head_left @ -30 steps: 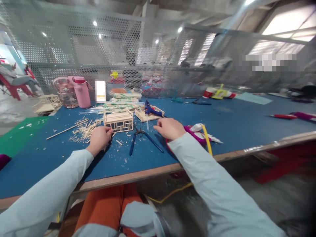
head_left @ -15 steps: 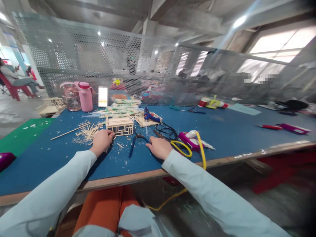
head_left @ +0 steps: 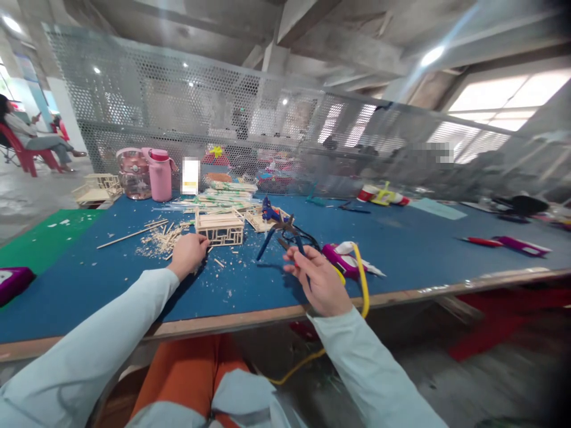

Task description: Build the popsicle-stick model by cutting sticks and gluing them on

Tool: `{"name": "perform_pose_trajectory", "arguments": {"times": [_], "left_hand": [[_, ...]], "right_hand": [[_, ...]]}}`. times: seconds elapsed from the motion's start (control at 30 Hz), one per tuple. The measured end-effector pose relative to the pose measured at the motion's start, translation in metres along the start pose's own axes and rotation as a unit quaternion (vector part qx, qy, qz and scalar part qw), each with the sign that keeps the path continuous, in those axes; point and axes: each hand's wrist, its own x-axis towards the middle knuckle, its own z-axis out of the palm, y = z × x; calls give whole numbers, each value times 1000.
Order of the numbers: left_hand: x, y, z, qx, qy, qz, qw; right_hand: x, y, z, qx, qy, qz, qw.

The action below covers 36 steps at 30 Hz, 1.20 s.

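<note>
My right hand (head_left: 319, 279) is closed on one handle of the blue-handled pliers (head_left: 266, 242), raised over the blue table with the jaws pointing away and the other handle hanging free. My left hand (head_left: 190, 255) rests at the lower left corner of a small wooden-stick frame (head_left: 220, 227). Its thumb and fingers are pinched together there; what they hold, if anything, is too small to name. Wood scraps (head_left: 163, 239) lie left of the frame. Behind the pliers is a blue glue gun (head_left: 269, 209) by a second stick frame (head_left: 255, 220).
Bundles of sticks (head_left: 229, 195), a pink bottle (head_left: 160, 176) and a clear bottle (head_left: 135, 178) stand along the back. Right of my right hand lie a purple tool (head_left: 341, 261) and a yellow cord (head_left: 366, 285). A mesh partition (head_left: 200, 107) rises behind the table (head_left: 401, 238).
My right hand has lifted the pliers off the table and moved them right. My left hand stays at the frame. The whole view has shifted slightly.
</note>
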Motion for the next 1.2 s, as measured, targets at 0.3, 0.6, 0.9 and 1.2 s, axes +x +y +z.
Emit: {"name": "perform_pose_trajectory", "arguments": {"times": [0.3,0.6,0.9,1.2], "left_hand": [[-20,9,-17,-150,106,82,980],[-49,43,4,-394,-258,258,843],[-54,41,0,-379,-271,321,825],[-36,33,3,-553,-196,14,810]], "right_hand": [[-6,-2,9,62,-54,0,997],[-31,16,40,160,-55,22,985],[-20,19,58,176,-216,55,959],[23,-20,5,-355,-216,-6,910]]}}
